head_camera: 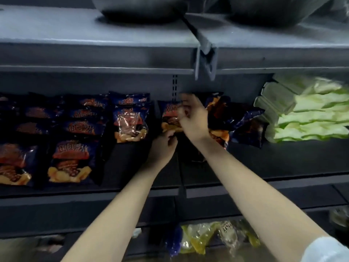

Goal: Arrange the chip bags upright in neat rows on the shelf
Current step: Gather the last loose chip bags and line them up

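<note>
My left hand (162,146) is pinching the lower edge of a dark blue chip bag (170,115) at the middle of the shelf (132,163). My right hand (192,118), blurred, is curling its fingers over the bag's upper part. Rows of matching bags (69,159) are sitting to its left, a loose heap of bags (239,120) to its right.

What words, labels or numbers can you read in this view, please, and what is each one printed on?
"YO": pale letters, turned sideways, on a clear packet near the bottom edge; the rest is blurred.
Dark blue chip bags: large characters on an orange banner, too blurred to read.
Held chip bag: same banner, partly covered by the fingers of the right hand, unreadable.
Pale green packets: no text readable.
</note>
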Demonstrator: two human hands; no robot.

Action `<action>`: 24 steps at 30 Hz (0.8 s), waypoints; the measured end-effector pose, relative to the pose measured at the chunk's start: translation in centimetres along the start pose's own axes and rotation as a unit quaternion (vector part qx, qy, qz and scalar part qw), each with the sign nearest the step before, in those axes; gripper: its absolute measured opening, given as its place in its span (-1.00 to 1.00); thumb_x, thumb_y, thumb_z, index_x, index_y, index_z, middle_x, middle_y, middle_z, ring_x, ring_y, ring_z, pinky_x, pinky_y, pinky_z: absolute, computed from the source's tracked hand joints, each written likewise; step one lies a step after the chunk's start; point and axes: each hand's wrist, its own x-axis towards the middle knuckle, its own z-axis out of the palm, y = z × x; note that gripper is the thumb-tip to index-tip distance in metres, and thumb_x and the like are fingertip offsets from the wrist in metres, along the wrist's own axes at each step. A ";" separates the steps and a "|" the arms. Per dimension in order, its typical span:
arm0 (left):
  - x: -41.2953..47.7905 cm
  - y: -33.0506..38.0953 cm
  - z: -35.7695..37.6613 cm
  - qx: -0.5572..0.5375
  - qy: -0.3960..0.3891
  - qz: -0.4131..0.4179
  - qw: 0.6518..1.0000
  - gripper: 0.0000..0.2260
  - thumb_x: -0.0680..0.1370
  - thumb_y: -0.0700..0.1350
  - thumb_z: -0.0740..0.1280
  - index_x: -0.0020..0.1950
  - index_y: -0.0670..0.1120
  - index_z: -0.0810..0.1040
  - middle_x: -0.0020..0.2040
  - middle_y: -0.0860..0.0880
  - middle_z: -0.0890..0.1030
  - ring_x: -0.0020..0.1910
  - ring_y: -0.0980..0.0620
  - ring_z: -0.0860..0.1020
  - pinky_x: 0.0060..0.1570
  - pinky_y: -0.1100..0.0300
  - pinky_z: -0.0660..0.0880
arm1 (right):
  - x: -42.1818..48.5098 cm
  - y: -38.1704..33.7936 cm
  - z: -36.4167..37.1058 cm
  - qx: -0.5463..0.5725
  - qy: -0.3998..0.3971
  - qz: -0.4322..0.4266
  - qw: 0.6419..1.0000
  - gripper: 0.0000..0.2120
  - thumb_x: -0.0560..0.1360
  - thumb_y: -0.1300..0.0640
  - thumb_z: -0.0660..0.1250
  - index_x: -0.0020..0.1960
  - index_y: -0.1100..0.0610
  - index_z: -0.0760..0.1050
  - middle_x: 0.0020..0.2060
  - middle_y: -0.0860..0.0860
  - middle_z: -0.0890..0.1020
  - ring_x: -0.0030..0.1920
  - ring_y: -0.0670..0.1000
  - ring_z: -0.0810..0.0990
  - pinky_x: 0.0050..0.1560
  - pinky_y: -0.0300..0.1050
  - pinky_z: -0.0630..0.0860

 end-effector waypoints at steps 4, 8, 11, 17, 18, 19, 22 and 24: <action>1.5 2.6 3.4 -0.078 -0.081 -0.119 0.986 -0.51 0.55 0.14 0.22 0.40 -0.08 0.33 0.28 -0.09 0.49 0.26 -0.12 0.45 0.11 0.16 0.38 | -1.6 4.1 -7.8 -0.091 -0.034 -0.008 0.995 -0.73 0.48 0.33 0.25 0.15 0.21 0.54 0.03 0.12 0.61 0.03 0.02 0.59 0.07 -0.04 0.55; 1.7 3.6 5.0 -0.078 -0.066 -0.112 0.988 -0.49 0.54 0.14 0.25 0.44 -0.02 0.29 0.34 -0.06 0.44 0.32 -0.10 0.40 0.09 0.23 0.31 | -5.0 8.4 -11.8 -0.170 -0.225 0.033 0.959 -0.65 0.49 0.20 0.33 0.27 0.12 0.48 0.25 0.04 0.48 0.29 0.03 0.43 0.27 -0.23 0.33; 1.3 4.7 5.6 -0.091 -0.075 -0.105 0.988 -0.56 0.54 0.13 0.24 0.37 -0.03 0.40 0.30 -0.04 0.48 0.29 -0.05 0.43 0.04 0.28 0.30 | -6.6 10.1 -12.2 -0.200 -0.256 -0.027 0.945 -0.62 0.48 0.16 0.35 0.29 0.14 0.48 0.37 0.02 0.38 0.42 0.03 0.24 0.43 -0.16 0.16; -0.1 6.0 5.7 -0.072 -0.078 -0.115 0.988 -0.53 0.47 0.07 0.38 0.34 -0.03 0.42 0.17 0.04 0.51 0.14 0.11 0.44 0.02 0.32 0.30 | -6.7 11.1 -11.2 -0.163 -0.242 -0.012 0.956 -0.64 0.48 0.19 0.34 0.28 0.15 0.49 0.35 0.04 0.40 0.42 0.05 0.25 0.46 -0.13 0.15; -0.3 6.0 5.7 -0.078 -0.084 -0.114 0.987 -0.51 0.45 0.03 0.41 0.34 -0.03 0.42 0.18 0.04 0.51 0.15 0.12 0.43 0.04 0.33 0.31 | -6.7 11.2 -11.2 -0.158 -0.242 -0.008 0.957 -0.65 0.49 0.19 0.34 0.27 0.15 0.49 0.34 0.05 0.40 0.42 0.06 0.26 0.45 -0.11 0.16; -0.3 6.1 5.6 -0.086 -0.090 -0.115 0.986 -0.50 0.44 0.00 0.44 0.34 -0.04 0.41 0.19 0.04 0.50 0.17 0.12 0.44 0.05 0.34 0.31 | -6.8 11.2 -11.2 -0.155 -0.243 -0.006 0.958 -0.65 0.49 0.17 0.34 0.27 0.15 0.50 0.34 0.05 0.41 0.41 0.06 0.26 0.45 -0.10 0.17; -0.3 6.4 5.3 -0.089 -0.113 -0.109 0.984 -0.44 0.41 -0.09 0.47 0.36 -0.09 0.38 0.22 0.01 0.49 0.20 0.08 0.43 0.13 0.30 0.33 | -6.7 11.5 -11.5 -0.163 -0.252 -0.011 0.954 -0.66 0.49 0.13 0.35 0.25 0.10 0.50 0.33 0.02 0.42 0.38 0.09 0.31 0.39 0.02 0.29; -0.2 6.5 4.8 -0.078 -0.134 -0.110 0.982 -0.42 0.39 -0.10 0.49 0.37 -0.10 0.37 0.24 0.02 0.49 0.23 0.07 0.44 0.15 0.31 0.34 | -6.4 11.3 -11.9 -0.175 -0.260 -0.009 0.949 -0.68 0.49 0.07 0.34 0.23 0.06 0.51 0.28 0.02 0.47 0.30 0.10 0.39 0.30 0.09 0.38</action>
